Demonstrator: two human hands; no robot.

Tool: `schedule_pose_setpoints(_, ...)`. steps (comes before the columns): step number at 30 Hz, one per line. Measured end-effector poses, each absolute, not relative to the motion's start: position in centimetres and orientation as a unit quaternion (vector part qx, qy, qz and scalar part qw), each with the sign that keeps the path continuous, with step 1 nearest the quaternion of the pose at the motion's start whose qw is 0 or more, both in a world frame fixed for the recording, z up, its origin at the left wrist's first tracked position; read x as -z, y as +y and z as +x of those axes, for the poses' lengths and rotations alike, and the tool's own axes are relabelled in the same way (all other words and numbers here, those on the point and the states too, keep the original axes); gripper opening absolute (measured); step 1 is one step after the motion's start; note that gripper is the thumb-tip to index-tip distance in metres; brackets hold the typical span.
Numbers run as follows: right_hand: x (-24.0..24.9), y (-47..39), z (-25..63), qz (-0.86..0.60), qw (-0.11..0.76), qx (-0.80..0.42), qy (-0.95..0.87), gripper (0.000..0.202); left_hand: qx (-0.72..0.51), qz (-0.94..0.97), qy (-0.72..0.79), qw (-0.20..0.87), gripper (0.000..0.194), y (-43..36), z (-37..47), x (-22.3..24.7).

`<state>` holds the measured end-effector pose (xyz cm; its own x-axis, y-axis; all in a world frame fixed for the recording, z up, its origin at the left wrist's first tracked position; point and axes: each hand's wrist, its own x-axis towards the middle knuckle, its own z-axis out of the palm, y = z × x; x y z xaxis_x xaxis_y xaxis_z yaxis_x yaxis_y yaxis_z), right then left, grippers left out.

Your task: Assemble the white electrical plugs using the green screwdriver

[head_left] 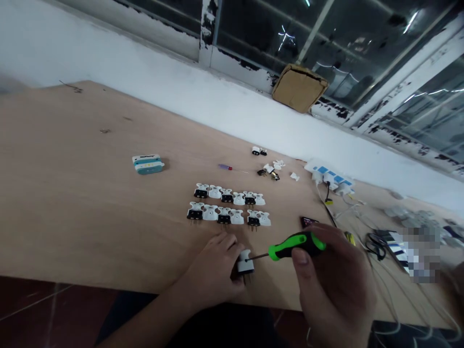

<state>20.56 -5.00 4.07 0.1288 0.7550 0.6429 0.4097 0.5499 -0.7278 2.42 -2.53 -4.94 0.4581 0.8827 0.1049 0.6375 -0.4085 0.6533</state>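
My left hand is closed around a white and black electrical plug, pressing it to the table near the front edge with its metal pins showing. In my right hand is a screwdriver with a green and black handle. Its shaft points left, and the tip meets the plug's white face at a small hole. Just beyond the hands, two rows of plug halves lie on the wood: black pin bases set in white shells, paired with white covers.
Farther back lie a small purple screwdriver and loose plug parts. A white and teal box stands at the left. A power strip with cords lies along the wall at right, near a phone. A cardboard box rests on the sill.
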Motion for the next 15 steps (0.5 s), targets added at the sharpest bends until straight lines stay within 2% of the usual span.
schedule_pose_setpoints(4, -4.32, -5.14, 20.72, -0.481, 0.558, -0.169, -0.655, 0.035, -0.224, 0.808, 0.469, 0.278, 0.039, -2.60, 2.48, 4.78)
schedule_pose_setpoints(8, -4.24, -4.94, 20.59, -0.449, 0.586, -0.166, -0.654, 0.033, -0.233, 0.802, 0.474, 0.279, 0.037, -2.71, 2.50, 4.56)
schedule_pose_setpoints(15, -3.91, -4.95, 20.21, -0.493, 0.596, -0.159, -0.613, 0.036, -0.228, 0.798, 0.472, 0.297, 0.039, -2.55, 2.51, 5.14)
